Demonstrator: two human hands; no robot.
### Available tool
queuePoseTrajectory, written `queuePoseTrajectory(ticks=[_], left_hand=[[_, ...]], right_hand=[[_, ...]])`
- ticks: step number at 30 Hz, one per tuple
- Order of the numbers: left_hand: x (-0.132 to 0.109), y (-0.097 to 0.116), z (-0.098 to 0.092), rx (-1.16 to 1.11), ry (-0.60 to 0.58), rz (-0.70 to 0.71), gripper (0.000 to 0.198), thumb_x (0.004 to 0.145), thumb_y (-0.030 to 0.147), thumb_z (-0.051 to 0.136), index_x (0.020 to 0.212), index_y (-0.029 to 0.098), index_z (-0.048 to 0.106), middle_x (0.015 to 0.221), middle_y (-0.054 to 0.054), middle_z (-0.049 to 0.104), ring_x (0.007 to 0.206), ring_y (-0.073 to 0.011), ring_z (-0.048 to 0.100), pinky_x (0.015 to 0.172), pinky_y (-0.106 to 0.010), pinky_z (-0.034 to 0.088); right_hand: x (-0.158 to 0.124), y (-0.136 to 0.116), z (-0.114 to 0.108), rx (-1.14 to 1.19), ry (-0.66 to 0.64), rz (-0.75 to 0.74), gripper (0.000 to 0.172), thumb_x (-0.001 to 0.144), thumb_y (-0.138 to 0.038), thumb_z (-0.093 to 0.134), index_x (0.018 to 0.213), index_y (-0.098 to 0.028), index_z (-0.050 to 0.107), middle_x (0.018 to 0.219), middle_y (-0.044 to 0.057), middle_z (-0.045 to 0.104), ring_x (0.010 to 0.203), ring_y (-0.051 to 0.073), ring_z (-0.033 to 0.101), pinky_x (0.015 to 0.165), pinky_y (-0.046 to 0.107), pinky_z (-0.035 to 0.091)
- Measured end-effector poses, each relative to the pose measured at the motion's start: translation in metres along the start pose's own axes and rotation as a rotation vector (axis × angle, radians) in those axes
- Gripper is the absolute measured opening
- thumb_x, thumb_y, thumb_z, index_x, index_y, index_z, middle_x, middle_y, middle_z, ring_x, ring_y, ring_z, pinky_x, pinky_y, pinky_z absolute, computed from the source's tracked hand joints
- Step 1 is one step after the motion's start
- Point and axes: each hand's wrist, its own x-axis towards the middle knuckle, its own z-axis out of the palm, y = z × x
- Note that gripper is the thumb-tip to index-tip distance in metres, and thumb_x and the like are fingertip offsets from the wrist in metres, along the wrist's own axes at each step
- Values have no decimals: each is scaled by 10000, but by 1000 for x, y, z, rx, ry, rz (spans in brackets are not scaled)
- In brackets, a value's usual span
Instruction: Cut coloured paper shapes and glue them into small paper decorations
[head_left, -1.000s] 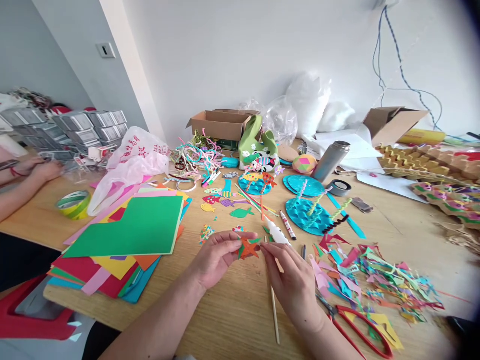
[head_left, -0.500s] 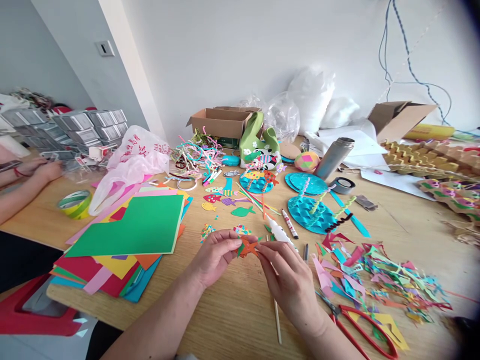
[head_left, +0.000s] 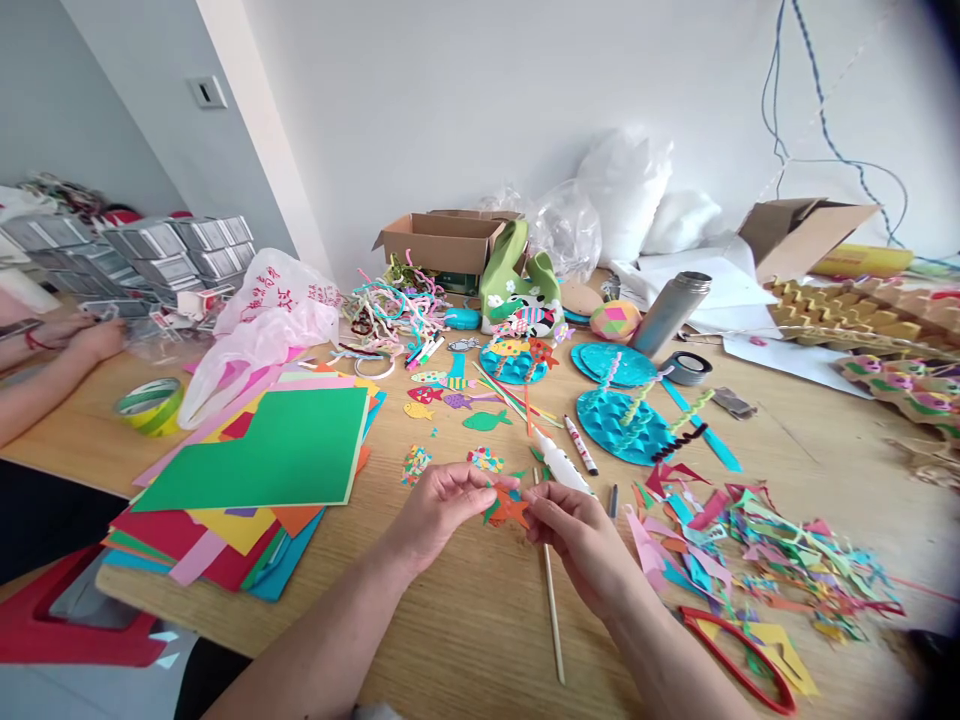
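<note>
Low over the near middle of the table, an orange paper cut-out (head_left: 511, 507) with green pieces on it is pinched between both hands. My left hand (head_left: 442, 515) grips its left side with thumb and fingers. At its right end, the fingertips of my right hand (head_left: 576, 535) are closed on it. Just beyond lie small piles of coloured paper dots (head_left: 486, 459) and a white glue bottle (head_left: 559, 462). A thin wooden stick (head_left: 553, 615) lies beside my right hand. Cut paper fish, one a green fish (head_left: 486, 420), lie farther back.
Coloured paper sheets (head_left: 300, 450) are stacked at left, near yellow tape (head_left: 150, 405). Red-handled scissors (head_left: 780, 680) and paper scraps (head_left: 750, 560) lie at right. Blue discs (head_left: 626, 425) and a steel flask (head_left: 679, 310) stand behind. Another person's hand (head_left: 97, 340) rests far left.
Both hands have shifted slightly right and down with the orange cut-out, which has turned a little. My right forearm now covers more of the scissors.
</note>
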Motion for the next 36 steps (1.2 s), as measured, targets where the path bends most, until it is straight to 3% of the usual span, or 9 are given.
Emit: queuePoseTrajectory(ticks=[5, 15, 21, 24, 31, 36], left_hand=[[1, 0, 0, 39, 7, 1, 172, 787, 320, 684, 843, 168, 740, 1028, -92, 738, 1012, -251, 653, 982, -389, 417], [0, 0, 4, 66, 41, -5, 182, 756, 334, 689, 806, 167, 740, 996, -95, 740, 981, -255, 649, 947, -382, 426], [7, -7, 1, 139, 301, -59, 195, 691, 344, 710, 629, 160, 693, 631, -27, 659, 675, -179, 579, 701, -295, 424], [9, -12, 1, 133, 380, -78, 194, 652, 335, 729, 601, 158, 669, 576, -4, 613, 598, -143, 521, 633, -271, 397], [10, -16, 3, 102, 366, -112, 179, 633, 325, 726, 590, 161, 671, 582, -5, 613, 607, -140, 503, 627, -268, 375], [9, -16, 7, 151, 339, -88, 200, 653, 321, 712, 547, 161, 655, 534, 5, 554, 578, -129, 443, 599, -271, 318]], right_hand=[[-1, -2, 0, 98, 27, 55, 394, 613, -496, 818, 624, -149, 633, 560, 4, 590, 495, 93, 488, 500, 230, 354], [3, 3, 0, -92, -6, -49, 421, 607, -546, 790, 603, -160, 622, 530, 1, 565, 476, 105, 455, 472, 245, 332], [0, 1, -1, -166, 156, -310, 394, 748, -559, 691, 681, -178, 616, 584, 0, 557, 556, 130, 485, 541, 260, 410], [0, 3, 1, -196, 194, -421, 346, 775, -529, 684, 735, -189, 634, 646, 7, 576, 614, 144, 514, 585, 266, 442], [0, 12, 5, -270, 150, -458, 306, 772, -481, 710, 697, -187, 674, 965, 100, 681, 944, 245, 625, 812, 383, 511], [-1, 13, 6, -280, 111, -438, 295, 777, -464, 708, 691, -183, 681, 926, 90, 690, 871, 214, 634, 748, 336, 514]])
